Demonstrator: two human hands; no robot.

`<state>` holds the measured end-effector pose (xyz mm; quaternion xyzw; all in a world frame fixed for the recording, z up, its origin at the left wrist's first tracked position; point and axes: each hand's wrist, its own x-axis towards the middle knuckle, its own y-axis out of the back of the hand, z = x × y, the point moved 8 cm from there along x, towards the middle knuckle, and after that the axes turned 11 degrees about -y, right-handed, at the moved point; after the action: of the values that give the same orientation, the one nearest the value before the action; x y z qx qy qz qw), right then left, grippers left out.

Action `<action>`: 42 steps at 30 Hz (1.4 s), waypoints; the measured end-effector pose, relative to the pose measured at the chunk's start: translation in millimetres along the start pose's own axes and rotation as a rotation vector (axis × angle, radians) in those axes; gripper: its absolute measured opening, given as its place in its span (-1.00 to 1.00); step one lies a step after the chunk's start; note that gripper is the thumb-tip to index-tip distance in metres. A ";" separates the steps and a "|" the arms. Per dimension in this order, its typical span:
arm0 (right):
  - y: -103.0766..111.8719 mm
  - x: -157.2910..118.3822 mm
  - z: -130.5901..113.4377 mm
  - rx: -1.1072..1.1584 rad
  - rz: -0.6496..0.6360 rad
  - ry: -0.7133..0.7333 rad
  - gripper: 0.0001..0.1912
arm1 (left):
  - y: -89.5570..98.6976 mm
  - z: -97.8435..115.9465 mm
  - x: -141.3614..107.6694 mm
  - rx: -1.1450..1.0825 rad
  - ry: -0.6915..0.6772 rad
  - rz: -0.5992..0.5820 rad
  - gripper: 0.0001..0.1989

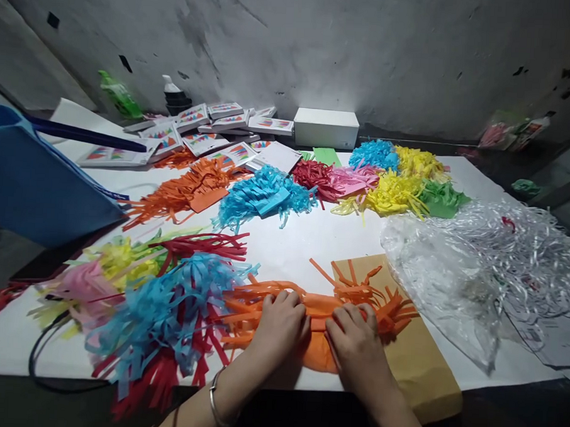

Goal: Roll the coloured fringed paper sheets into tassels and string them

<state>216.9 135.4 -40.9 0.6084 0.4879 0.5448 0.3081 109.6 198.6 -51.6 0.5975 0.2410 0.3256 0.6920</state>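
Orange fringed tissue paper (321,303) lies at the front of the white-covered table, its cut strips spreading out to the left and right. My left hand (283,320) curls its fingers over the paper's left half. On the right half, my right hand (355,336) grips the same paper with bent fingers. Between the hands, a flat folded band runs across the middle. Both thumbs are mostly hidden. A brown paper sheet (422,370) lies partly under the right end of the fringe. Left of my hands sits a heap of blue fringed tissue (167,315) with red strips.
Orange (186,187), blue (267,197) and yellow (394,193) fringe bundles lie across the back. Behind them are printed packs (189,118) and a white box (326,128). A clear plastic bag (447,277) and white string (533,249) lie right; a blue container (45,178) stands left.
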 end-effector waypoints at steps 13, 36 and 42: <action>-0.9 -4.9 -12.3 0.078 0.057 0.092 -0.82 | 12.9 20.5 -26.2 -0.114 -0.404 0.428 -0.85; -2.9 -11.4 -2.5 0.102 0.014 -0.017 -0.84 | -9.1 2.9 -18.6 -0.035 -0.082 0.114 -0.92; -3.7 -11.0 -0.6 0.163 0.026 -0.044 -0.90 | 3.3 13.9 -25.6 -0.080 -0.335 0.299 -0.92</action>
<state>216.2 126.3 -48.2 0.6494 0.5159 0.4939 0.2612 101.9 170.7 -47.4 0.6446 0.0182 0.3300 0.6894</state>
